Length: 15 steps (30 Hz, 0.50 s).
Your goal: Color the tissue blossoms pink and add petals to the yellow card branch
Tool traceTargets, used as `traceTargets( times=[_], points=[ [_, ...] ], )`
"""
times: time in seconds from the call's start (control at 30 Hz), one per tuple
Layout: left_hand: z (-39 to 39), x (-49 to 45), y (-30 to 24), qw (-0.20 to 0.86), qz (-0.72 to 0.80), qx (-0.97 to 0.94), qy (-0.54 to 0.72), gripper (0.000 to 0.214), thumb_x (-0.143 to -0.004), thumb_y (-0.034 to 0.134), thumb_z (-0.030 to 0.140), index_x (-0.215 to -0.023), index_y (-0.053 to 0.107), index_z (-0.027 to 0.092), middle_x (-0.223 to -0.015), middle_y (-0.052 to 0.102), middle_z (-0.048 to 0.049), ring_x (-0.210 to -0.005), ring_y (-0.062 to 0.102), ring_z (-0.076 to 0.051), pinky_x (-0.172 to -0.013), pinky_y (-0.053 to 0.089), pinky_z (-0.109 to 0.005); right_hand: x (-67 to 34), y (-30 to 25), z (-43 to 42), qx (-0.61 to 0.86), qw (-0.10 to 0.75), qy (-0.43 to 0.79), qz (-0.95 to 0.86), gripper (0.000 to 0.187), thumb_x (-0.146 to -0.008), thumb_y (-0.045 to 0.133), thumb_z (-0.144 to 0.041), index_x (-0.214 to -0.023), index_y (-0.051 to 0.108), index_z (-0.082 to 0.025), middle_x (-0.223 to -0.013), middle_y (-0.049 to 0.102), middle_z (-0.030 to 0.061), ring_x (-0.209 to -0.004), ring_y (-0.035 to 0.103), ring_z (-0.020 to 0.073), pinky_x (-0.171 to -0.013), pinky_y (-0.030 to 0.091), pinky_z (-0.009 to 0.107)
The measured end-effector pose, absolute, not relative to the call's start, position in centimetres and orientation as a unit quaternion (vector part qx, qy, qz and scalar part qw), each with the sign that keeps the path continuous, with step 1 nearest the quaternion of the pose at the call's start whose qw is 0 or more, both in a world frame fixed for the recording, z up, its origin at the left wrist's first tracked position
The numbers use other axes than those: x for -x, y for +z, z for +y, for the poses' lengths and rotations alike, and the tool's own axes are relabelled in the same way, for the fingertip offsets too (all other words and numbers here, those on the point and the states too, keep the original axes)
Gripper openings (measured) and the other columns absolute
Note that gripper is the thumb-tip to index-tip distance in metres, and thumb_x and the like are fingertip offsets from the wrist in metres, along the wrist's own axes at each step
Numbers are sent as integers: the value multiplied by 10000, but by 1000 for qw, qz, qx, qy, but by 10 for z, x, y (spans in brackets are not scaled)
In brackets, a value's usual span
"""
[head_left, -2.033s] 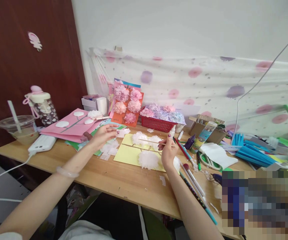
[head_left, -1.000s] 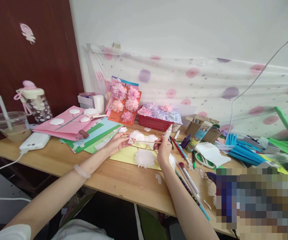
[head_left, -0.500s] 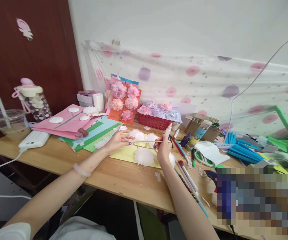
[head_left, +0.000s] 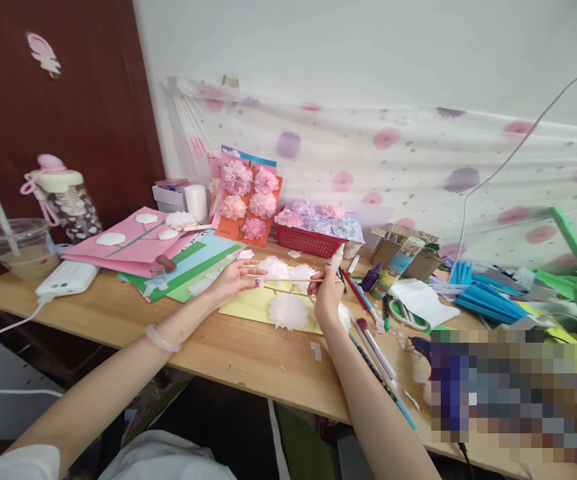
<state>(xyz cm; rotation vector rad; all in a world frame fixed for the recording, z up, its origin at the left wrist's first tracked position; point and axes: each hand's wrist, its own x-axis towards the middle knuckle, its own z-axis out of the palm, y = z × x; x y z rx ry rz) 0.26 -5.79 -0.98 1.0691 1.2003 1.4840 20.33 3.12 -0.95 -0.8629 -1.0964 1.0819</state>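
My right hand (head_left: 327,290) is closed round a white nozzle-tipped squeeze bottle (head_left: 337,259) and a thin wooden stick (head_left: 295,280). The stick points left, toward my left hand (head_left: 235,277). Its fingers are stretched out and apart, with the thumb close to the stick's end; whether they touch is too small to tell. Below the stick lies a yellow sheet (head_left: 248,307) with fluffy white paper puffs (head_left: 289,311) on it. One more white puff (head_left: 344,316) is partly hidden by my right wrist.
Brushes (head_left: 375,350) and pencils lie right of the sheet. A red basket (head_left: 308,241) of pastel paper flowers stands behind. Stacked coloured sheets (head_left: 188,270), a power bank (head_left: 68,279) and a drink cup (head_left: 23,250) are on the left. Blue folded paper (head_left: 488,300) lies on the right.
The view has shifted very slightly. My left hand has moved a touch left; my right hand keeps the bottle and stick in nearly the same place.
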Motion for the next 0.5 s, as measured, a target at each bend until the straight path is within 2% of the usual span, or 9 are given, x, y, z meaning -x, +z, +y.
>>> traceTargets(
  times=[0.23, 0.4, 0.5],
  points=[
    [-55, 4, -14, 427, 517, -427, 606, 584, -563, 825, 200, -1080, 555, 167, -867, 758, -67, -919, 716, -235, -886, 525, -394, -206, -8, 19, 385, 650, 396, -521, 521, -888, 442, -492, -457, 537, -216, -353, 462, -25, -363, 453, 121, -434, 349, 245],
    [-52, 4, -15, 380, 533, -463, 597, 540, -600, 770, 229, -1085, 539, 167, -914, 762, -95, -978, 707, -254, -894, 519, -398, -204, -15, 14, 378, 609, 260, -646, 544, -936, 383, -479, -490, 561, -224, -428, 526, -7, -459, 535, 142, -532, 366, 264],
    [-48, 2, -15, 332, 547, -493, 590, 621, -614, 748, 233, -1172, 484, 165, -987, 746, -107, -934, 711, -235, -866, 529, -392, -204, -17, 15, 376, 604, 199, -674, 546, -954, 352, -460, -504, 552, -226, -456, 545, -1, -480, 540, 144, -548, 347, 265]
  ],
)
